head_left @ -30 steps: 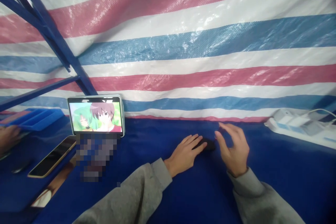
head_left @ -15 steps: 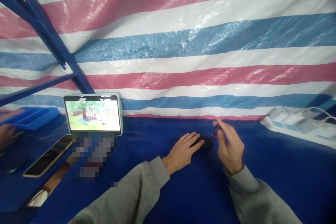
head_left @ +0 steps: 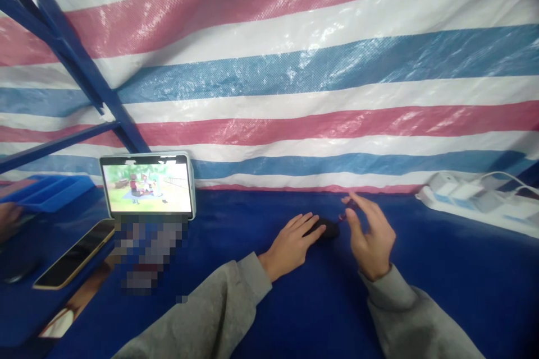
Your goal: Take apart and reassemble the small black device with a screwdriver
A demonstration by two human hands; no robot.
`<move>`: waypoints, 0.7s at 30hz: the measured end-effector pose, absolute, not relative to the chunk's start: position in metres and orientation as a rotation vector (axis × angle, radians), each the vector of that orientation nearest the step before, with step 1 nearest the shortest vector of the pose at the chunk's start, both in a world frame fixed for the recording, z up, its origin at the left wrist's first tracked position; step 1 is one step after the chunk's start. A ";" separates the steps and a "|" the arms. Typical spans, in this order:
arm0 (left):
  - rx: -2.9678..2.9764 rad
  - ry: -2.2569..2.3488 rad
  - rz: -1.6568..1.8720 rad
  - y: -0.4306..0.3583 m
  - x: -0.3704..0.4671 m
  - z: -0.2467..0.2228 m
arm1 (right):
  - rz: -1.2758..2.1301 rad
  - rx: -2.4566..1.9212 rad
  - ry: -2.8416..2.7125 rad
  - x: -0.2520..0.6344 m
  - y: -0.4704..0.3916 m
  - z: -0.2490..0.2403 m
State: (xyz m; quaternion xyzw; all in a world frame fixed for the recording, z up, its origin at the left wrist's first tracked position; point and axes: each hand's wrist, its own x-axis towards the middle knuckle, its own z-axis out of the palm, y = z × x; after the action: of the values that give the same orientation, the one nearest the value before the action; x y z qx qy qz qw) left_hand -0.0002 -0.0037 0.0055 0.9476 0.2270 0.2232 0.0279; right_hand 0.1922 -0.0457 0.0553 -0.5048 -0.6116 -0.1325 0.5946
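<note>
A black, rounded computer mouse (head_left: 329, 228) lies on the blue tabletop. Across its left end is my left hand (head_left: 292, 244), thumb on the near side and fingers over the far side, holding it against the table. To the right of the mouse, my right hand (head_left: 373, 233) is raised with a small screwdriver (head_left: 343, 216) between its thumb and fingers. The screwdriver has a dark handle with reddish-purple parts and leans toward the mouse's right end. Whether its tip touches the mouse I cannot tell.
A tablet (head_left: 147, 188) playing a cartoon stands at the left. Beside it lie a phone (head_left: 76, 255) and a blue divided tray (head_left: 54, 193), with another person's hand (head_left: 9, 219) at the far left. A white power strip (head_left: 471, 210) with chargers sits at the right.
My right hand has shifted slightly right, and the screwdriver's handle has turned a little in its fingers. My left hand stays on the mouse. The whole view has moved slightly.
</note>
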 end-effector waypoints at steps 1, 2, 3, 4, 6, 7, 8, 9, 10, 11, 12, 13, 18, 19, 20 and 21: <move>2.924 0.698 0.692 -0.004 0.000 0.005 | -0.282 -1.166 -1.437 0.192 -0.046 0.055; 2.924 0.694 0.692 -0.004 0.000 0.005 | -0.268 -1.165 -1.454 0.192 -0.046 0.056; 2.925 0.691 0.692 -0.004 0.000 0.005 | -0.274 -1.173 -1.458 0.192 -0.046 0.056; 2.924 0.693 0.694 -0.004 0.000 0.005 | -0.296 -1.186 -1.452 0.192 -0.046 0.056; 2.924 0.701 0.694 -0.003 0.000 0.004 | -0.341 -1.201 -1.423 0.192 -0.046 0.057; 2.923 0.705 0.694 -0.003 0.000 0.004 | -0.349 -1.196 -1.410 0.191 -0.046 0.057; 2.923 0.710 0.692 -0.004 -0.001 0.004 | -0.339 -1.188 -1.413 0.191 -0.046 0.058; 2.923 0.713 0.690 -0.004 -0.001 0.004 | -0.318 -1.177 -1.431 0.191 -0.046 0.058; 2.924 0.714 0.686 -0.004 -0.001 0.005 | -0.299 -1.169 -1.454 0.190 -0.046 0.058; 2.926 0.711 0.680 -0.004 -0.001 0.005 | -0.300 -1.169 -1.465 0.190 -0.046 0.058; 2.928 0.709 0.676 -0.004 -0.001 0.006 | -0.320 -1.177 -1.463 0.190 -0.046 0.058; 2.928 0.710 0.677 -0.004 -0.001 0.006 | -0.349 -1.188 -1.451 0.190 -0.046 0.058; 2.930 0.713 0.685 -0.004 -0.001 0.006 | -0.337 -1.166 -1.443 0.190 -0.047 0.059; 2.934 0.709 0.684 -0.003 -0.001 0.005 | -0.315 -1.163 -1.463 0.191 -0.047 0.059; 2.938 0.705 0.683 -0.003 -0.001 0.004 | -0.311 -1.171 -1.473 0.191 -0.047 0.059; 2.941 0.703 0.683 -0.003 -0.001 0.004 | -0.324 -1.184 -1.469 0.191 -0.047 0.058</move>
State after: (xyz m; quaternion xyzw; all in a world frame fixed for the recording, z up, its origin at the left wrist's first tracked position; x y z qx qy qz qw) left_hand -0.0007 -0.0027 0.0038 0.9485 0.2267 0.2203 0.0207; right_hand 0.1910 -0.0469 0.0584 -0.5057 -0.6274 -0.1386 0.5757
